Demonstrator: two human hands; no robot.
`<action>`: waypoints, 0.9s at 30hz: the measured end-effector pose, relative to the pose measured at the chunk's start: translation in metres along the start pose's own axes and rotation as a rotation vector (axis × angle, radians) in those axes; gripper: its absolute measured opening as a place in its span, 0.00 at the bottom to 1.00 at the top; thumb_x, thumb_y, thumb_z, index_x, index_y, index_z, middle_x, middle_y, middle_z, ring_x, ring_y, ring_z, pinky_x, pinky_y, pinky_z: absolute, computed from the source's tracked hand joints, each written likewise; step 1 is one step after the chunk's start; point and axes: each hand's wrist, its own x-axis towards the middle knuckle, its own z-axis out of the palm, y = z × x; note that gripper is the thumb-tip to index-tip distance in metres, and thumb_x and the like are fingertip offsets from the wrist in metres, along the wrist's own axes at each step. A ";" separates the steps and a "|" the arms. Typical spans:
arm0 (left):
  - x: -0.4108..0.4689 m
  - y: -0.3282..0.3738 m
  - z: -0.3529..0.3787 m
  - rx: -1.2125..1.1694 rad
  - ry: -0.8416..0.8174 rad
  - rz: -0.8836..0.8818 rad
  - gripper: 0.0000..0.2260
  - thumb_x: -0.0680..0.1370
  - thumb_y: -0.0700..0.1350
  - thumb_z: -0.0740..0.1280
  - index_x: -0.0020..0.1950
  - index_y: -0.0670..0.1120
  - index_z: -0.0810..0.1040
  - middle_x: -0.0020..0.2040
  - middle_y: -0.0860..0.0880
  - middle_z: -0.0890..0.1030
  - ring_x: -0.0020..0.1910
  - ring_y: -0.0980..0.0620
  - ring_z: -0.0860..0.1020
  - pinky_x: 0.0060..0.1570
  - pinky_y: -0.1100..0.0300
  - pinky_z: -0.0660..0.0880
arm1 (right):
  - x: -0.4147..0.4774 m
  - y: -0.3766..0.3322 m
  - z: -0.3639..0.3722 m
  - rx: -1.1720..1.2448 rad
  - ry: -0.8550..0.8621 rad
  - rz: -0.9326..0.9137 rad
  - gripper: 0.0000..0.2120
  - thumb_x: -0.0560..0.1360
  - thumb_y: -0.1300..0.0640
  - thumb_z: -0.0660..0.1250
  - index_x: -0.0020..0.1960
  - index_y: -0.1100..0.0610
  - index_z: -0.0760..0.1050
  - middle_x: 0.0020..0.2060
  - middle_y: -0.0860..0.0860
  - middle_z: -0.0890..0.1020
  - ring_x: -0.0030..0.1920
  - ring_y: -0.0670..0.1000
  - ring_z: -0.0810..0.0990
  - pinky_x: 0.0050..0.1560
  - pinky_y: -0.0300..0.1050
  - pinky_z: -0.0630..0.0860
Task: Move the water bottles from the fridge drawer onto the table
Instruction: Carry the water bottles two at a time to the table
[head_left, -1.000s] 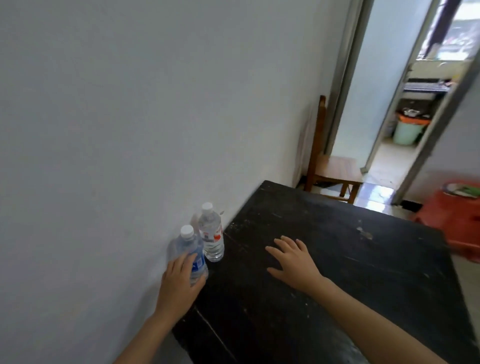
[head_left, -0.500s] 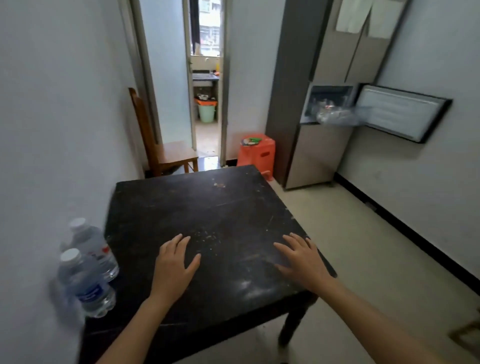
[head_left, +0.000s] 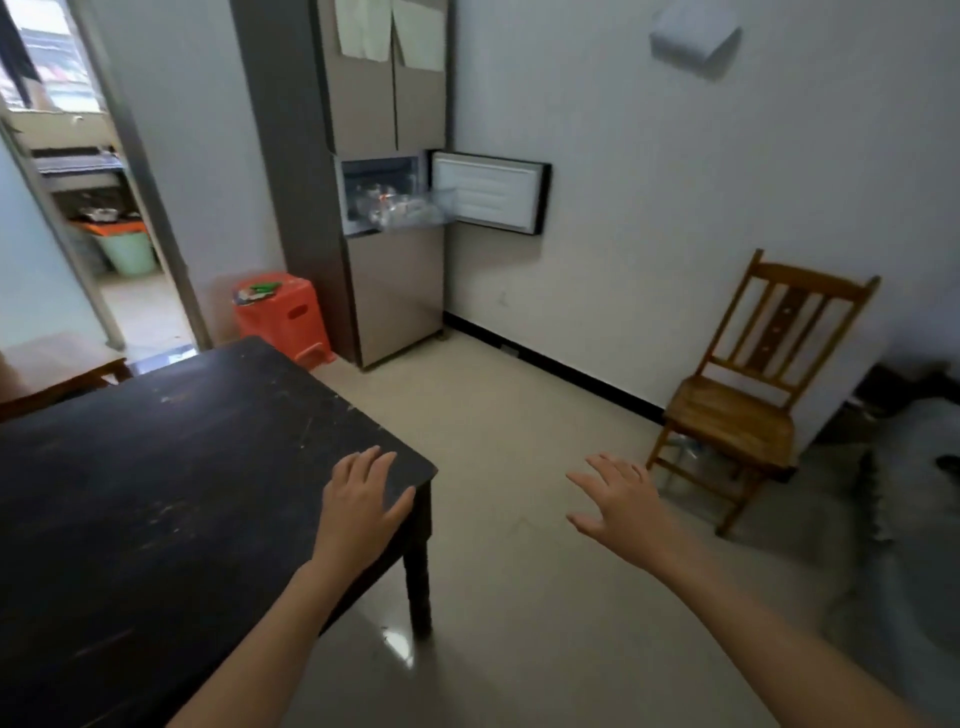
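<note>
Water bottles (head_left: 387, 200): blurred clear shapes with a spot of red, lying in the fridge drawer (head_left: 415, 210). Count cannot be told. The drawer is clear plastic and stands pulled out from the middle compartment of the fridge (head_left: 395, 291), far across the room. The compartment door (head_left: 488, 195) is swung open to the right, flat against the wall, white inner face showing. Two pale sheets of paper (head_left: 384, 28) hang on the upper fridge doors.

The left hand (head_left: 363, 512): grip released, fingers straight and together, palm down over the near right corner of the counter (head_left: 156, 467). Whether it touches the top or hovers cannot be told. It holds nothing.

The right hand (head_left: 618, 506): grip released, fingers spread, palm down in the air over the floor, to the right of the counter and well apart from it. It holds nothing.

The counter is dark wood, scuffed, filling the near left.

Surroundings: an orange plastic stool (head_left: 283, 317) stands just left of the fridge, small items on top. A wooden chair (head_left: 737, 410) stands against the right wall. An open doorway (head_left: 78, 208) at far left shows a green bin (head_left: 127, 252) beyond.
</note>
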 end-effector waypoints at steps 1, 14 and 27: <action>0.001 0.015 0.006 0.007 0.004 0.024 0.31 0.72 0.61 0.55 0.65 0.41 0.72 0.66 0.42 0.72 0.67 0.40 0.66 0.61 0.45 0.67 | -0.009 0.012 -0.001 -0.007 0.009 0.014 0.25 0.56 0.42 0.77 0.49 0.53 0.81 0.47 0.55 0.83 0.49 0.56 0.83 0.43 0.56 0.79; -0.007 0.220 0.105 -0.023 -0.067 0.169 0.33 0.70 0.62 0.51 0.63 0.40 0.74 0.62 0.39 0.75 0.63 0.36 0.69 0.61 0.43 0.67 | -0.139 0.200 -0.013 0.066 0.050 0.218 0.24 0.69 0.49 0.71 0.62 0.56 0.75 0.65 0.60 0.73 0.69 0.60 0.66 0.65 0.61 0.61; 0.084 0.294 0.173 -0.038 -0.008 0.202 0.29 0.70 0.58 0.55 0.58 0.37 0.77 0.56 0.37 0.79 0.56 0.33 0.74 0.54 0.40 0.72 | -0.108 0.319 0.005 -0.085 0.046 0.210 0.22 0.60 0.42 0.72 0.50 0.52 0.81 0.50 0.55 0.83 0.53 0.57 0.81 0.46 0.56 0.78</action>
